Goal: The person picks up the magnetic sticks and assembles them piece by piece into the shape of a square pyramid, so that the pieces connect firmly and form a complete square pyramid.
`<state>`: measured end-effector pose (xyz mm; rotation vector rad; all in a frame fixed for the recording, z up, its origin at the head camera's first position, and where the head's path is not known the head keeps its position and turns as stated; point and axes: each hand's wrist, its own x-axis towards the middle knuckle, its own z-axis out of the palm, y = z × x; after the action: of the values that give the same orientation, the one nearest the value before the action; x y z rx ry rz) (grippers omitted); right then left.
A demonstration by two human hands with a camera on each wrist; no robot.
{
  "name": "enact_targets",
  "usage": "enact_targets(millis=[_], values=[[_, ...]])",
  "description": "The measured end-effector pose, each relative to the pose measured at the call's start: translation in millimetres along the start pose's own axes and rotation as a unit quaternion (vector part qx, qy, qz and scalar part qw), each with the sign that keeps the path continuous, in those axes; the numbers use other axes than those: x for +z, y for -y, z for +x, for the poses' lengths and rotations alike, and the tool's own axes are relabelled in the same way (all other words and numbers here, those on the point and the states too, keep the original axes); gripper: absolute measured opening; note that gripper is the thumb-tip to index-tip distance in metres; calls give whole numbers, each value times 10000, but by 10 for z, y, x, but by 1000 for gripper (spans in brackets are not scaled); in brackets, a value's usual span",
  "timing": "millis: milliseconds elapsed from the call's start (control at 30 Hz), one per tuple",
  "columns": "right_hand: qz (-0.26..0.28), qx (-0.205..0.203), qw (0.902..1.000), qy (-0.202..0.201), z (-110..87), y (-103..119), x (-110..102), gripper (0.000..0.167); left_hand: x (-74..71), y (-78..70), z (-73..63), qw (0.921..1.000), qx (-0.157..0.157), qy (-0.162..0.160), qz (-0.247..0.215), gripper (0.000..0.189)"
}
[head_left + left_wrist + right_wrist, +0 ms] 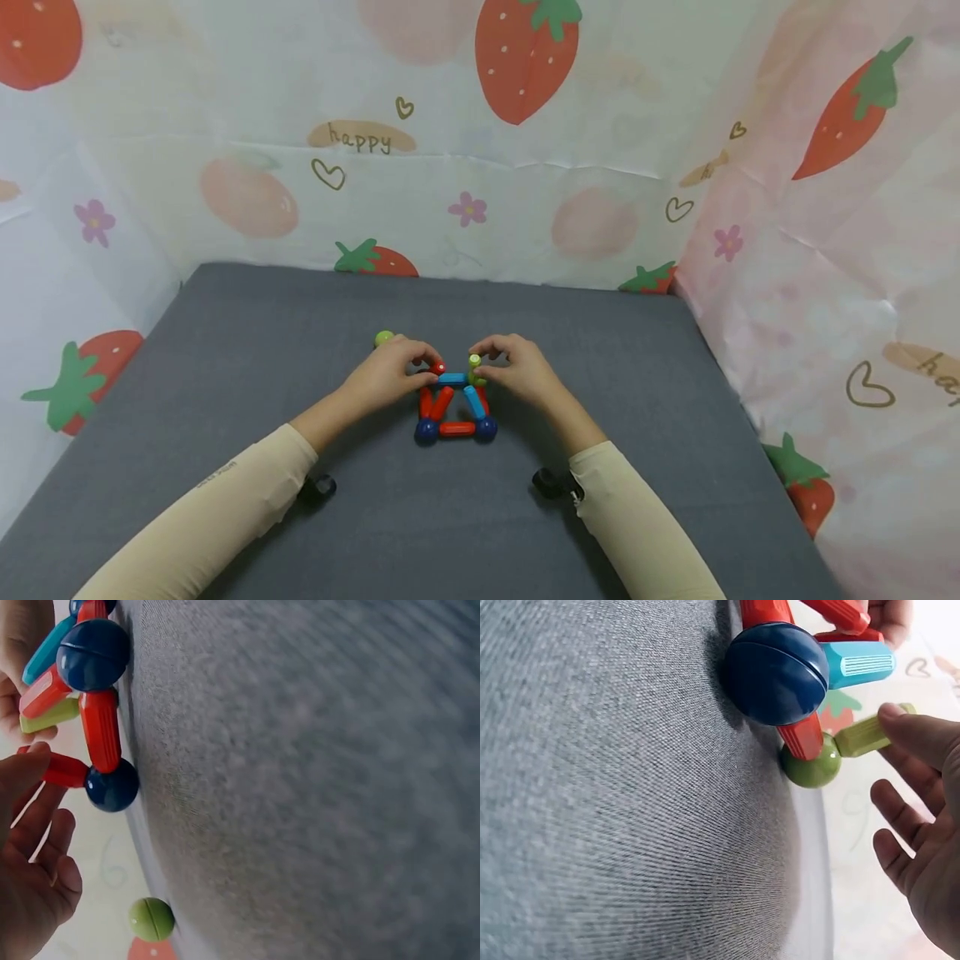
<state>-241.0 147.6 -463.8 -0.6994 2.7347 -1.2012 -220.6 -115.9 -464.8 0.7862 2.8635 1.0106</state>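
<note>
A frame of magnetic rods and balls stands on the grey cloth. Two dark blue balls (426,430) (486,428) and a red rod (457,429) form its near side. A red rod and a light blue rod (475,402) rise from those balls. My left hand (390,371) pinches an upright red rod (66,771) on the far-left blue ball (112,786). Thumb and forefinger of my right hand (521,371) pinch an upright green rod (866,736) on a green ball (811,763) at the far right. A light blue rod (452,379) spans between the hands.
A loose green ball (384,337) lies beyond my left hand. Black straps (318,489) show at both wrists. Behind the grey cloth (600,517) hangs a strawberry-print sheet (525,192), which also rises at both sides.
</note>
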Motion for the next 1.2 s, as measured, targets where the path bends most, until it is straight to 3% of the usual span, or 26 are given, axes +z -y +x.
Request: enact_targets(millis=[367,900,1200], values=[[-247,-433,9985,217,-1,9,28,22,45,-94,25,9962,387,-15,784,17],[-921,-1033,9895,411,-11,45,77,23,44,-87,3,9933,619,5,973,19],[-1182,-1138,9855,428,-27,73,98,23,47,-116,-12,9902,780,-27,1156,18]])
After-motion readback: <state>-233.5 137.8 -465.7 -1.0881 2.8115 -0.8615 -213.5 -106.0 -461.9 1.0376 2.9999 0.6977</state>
